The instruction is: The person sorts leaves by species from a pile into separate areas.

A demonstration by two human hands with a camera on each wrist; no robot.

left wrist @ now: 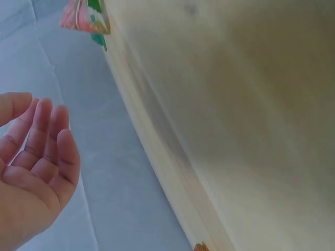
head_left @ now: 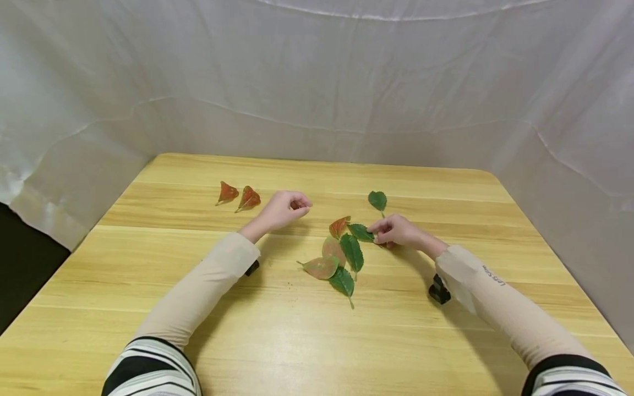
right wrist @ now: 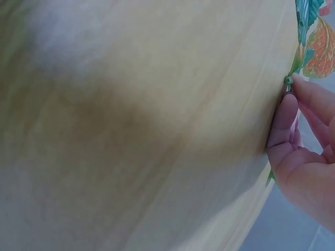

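Observation:
My right hand (head_left: 398, 231) pinches the stem end of a green leaf (head_left: 360, 232) between thumb and fingertips, low over the table. In the right wrist view the right hand (right wrist: 309, 136) meets that stem, with an orange leaf (right wrist: 320, 49) behind. The pinched leaf lies against a loose ring of leaves: a red leaf (head_left: 339, 226), a pale reddish leaf (head_left: 333, 250), a green-edged reddish leaf (head_left: 321, 268) and two toothed green leaves, one upper (head_left: 351, 253) and one lower (head_left: 342, 281). My left hand (head_left: 284, 209) hovers left of them, fingers loosely curved around nothing.
Two red leaves, one left (head_left: 228, 192) and one right (head_left: 249, 198), lie beyond my left forearm. A single green leaf (head_left: 378, 201) lies behind my right hand. The wooden table (head_left: 317, 352) ends before a pale hanging cloth (head_left: 317, 82).

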